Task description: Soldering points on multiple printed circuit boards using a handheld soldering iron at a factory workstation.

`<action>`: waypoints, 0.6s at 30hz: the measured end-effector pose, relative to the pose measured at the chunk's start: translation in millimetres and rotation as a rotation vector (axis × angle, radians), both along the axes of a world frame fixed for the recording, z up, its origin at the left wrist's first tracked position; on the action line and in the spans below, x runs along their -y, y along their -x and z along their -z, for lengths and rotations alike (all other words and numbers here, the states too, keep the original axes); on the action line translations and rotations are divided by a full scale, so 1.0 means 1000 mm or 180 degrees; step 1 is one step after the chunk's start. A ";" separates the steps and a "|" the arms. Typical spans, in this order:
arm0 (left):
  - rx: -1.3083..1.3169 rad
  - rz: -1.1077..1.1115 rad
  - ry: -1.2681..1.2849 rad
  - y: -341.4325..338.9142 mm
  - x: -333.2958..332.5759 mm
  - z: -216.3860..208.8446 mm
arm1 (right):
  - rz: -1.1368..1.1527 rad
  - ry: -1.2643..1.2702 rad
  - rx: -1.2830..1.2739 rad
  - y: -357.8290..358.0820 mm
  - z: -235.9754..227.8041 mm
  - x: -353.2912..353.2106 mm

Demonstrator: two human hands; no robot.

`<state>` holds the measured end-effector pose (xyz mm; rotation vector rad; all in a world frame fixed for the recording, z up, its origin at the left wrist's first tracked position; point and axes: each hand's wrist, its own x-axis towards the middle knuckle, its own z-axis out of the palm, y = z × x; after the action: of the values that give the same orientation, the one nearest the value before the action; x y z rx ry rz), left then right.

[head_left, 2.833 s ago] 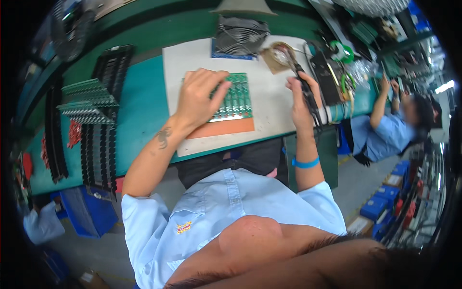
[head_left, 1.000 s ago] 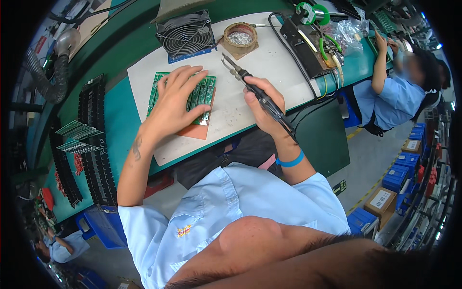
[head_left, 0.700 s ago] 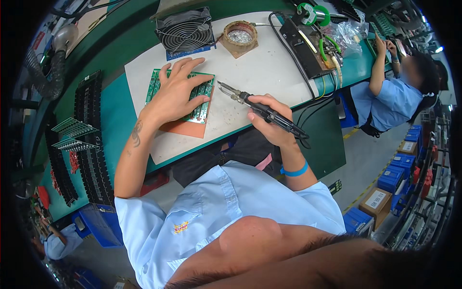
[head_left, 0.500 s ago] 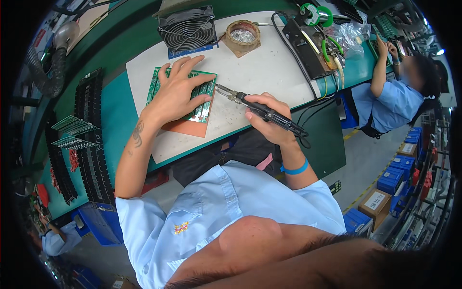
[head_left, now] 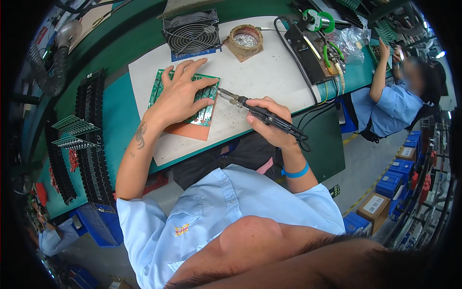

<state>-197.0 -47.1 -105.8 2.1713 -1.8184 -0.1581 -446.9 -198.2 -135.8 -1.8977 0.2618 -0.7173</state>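
A green circuit board (head_left: 206,115) lies on the white work sheet, on top of an orange-brown pad (head_left: 195,133) that shows at its near edge. My left hand (head_left: 180,95) rests across the board with fingers spread, hiding much of its middle. In my right hand (head_left: 275,123) is a black soldering iron (head_left: 262,113), gripped along its handle. Its metal tip points left and meets the board's right edge, close to my left index finger. Whether the tip touches a joint is too small to tell.
A black fan (head_left: 191,33) and a round pot of silvery scraps (head_left: 245,39) stand behind the board. A black soldering station (head_left: 310,53), a green solder reel (head_left: 317,20) and cables sit at right. Black racks (head_left: 90,139) hold boards at left. A co-worker (head_left: 385,96) sits at far right.
The whole view has shifted slightly, so the bench things appear a little farther right and lower. Both hands, the board and the soldering iron keep nearly the same places relative to each other.
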 end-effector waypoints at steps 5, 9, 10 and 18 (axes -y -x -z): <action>-0.0026 -0.0009 -0.0013 0.000 0.000 0.001 | -0.0014 0.0041 0.0001 0.000 0.000 0.000; -0.0041 -0.0015 -0.0026 0.000 0.000 0.001 | -0.0025 0.0070 -0.0048 0.002 0.000 0.001; -0.0038 -0.0017 -0.0019 0.000 0.000 0.001 | 0.0043 -0.0073 -0.0037 0.003 0.000 0.001; -0.0021 0.0000 0.0034 0.000 -0.002 0.001 | 0.0357 -0.0209 -0.0116 -0.002 -0.011 0.001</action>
<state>-196.6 -45.3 -106.8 2.1609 -1.8116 -0.1551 -444.7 -199.5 -124.4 -1.8460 0.4127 -0.7404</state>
